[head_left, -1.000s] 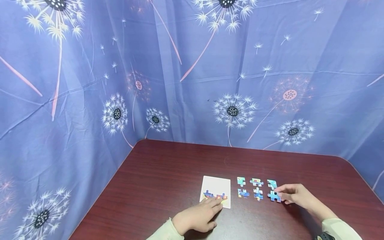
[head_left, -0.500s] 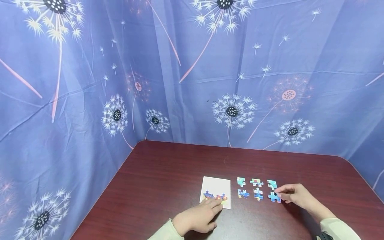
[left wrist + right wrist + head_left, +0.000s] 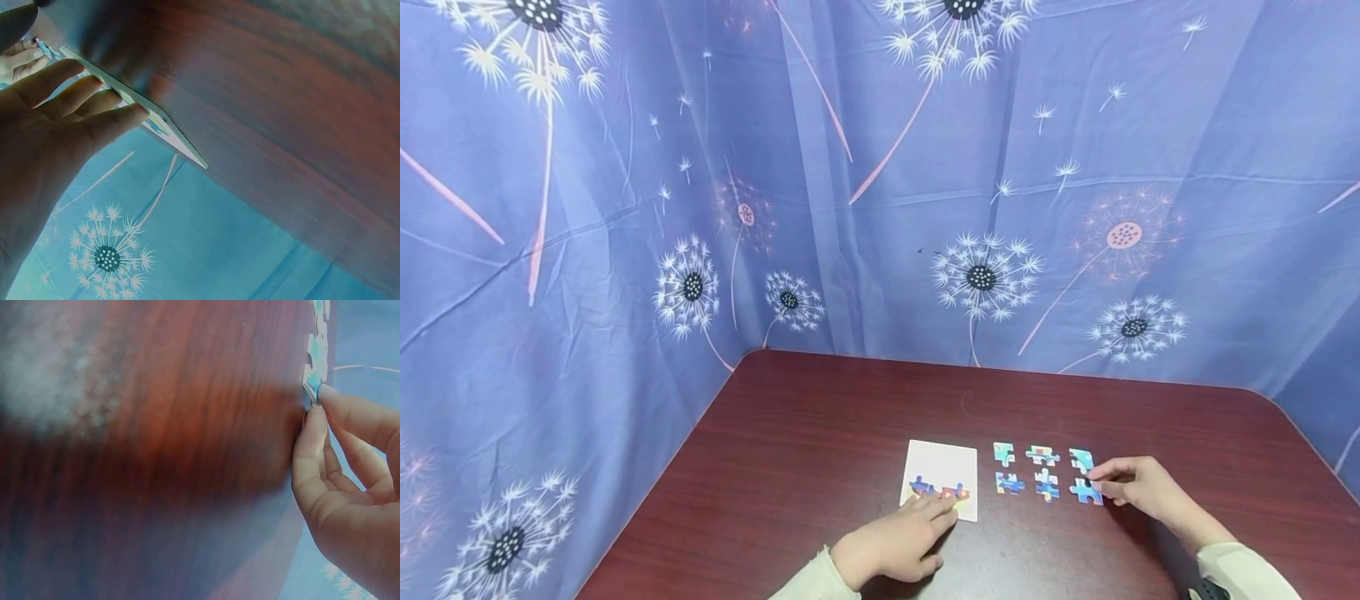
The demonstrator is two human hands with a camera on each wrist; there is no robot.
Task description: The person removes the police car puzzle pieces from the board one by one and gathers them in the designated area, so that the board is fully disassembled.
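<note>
My left hand [image 3: 898,537] lies over the near part of a white puzzle board [image 3: 943,460], its straight fingers [image 3: 119,122] resting on the surface. Beside those fingertips, blue and red-yellow puzzle pieces [image 3: 953,492] show on the board, partly covered. To the right, my right hand [image 3: 1138,486] pinches the right edge of a blue jigsaw piece [image 3: 1084,492] between thumb and index finger. In the right wrist view that piece [image 3: 310,392] appears edge-on and slightly tilted at the fingertips. A light-blue corner piece [image 3: 1081,459] lies just behind it.
More loose pieces lie in two rows between the hands: a teal one [image 3: 1003,452], a red-yellow one [image 3: 1042,455], and blue ones [image 3: 1008,482] nearer. The dark red wooden table [image 3: 820,417] ends at a blue dandelion-print curtain [image 3: 880,275].
Almost nothing differs. The right hand stays at the same blue jigsaw piece with only a very slight shift, and the left hand keeps its place on the board.
</note>
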